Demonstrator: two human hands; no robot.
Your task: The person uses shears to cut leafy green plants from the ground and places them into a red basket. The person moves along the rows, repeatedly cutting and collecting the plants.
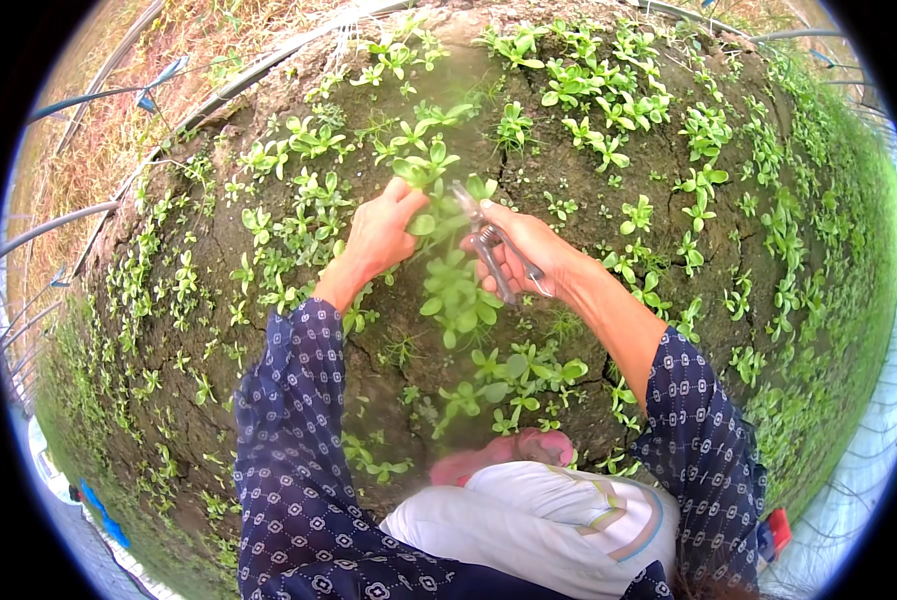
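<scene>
My left hand has its thumb and fingers closed on a broad-leaved green seedling in the middle of the soil bed. Just to the right, my right hand holds a pair of pruning shears. Their handles are spread apart with a spring between them. The blades point up and left, close beside the leaves at my left hand. Blur hides whether the blade tips touch a stem. Below both hands, a leafy clump is partly blurred.
Cracked brown soil carries many small seedlings and weeds. Dry grass lies past a grey hose at the upper left. My pink shoe rests on the bed below. Pale sheeting runs along the right side.
</scene>
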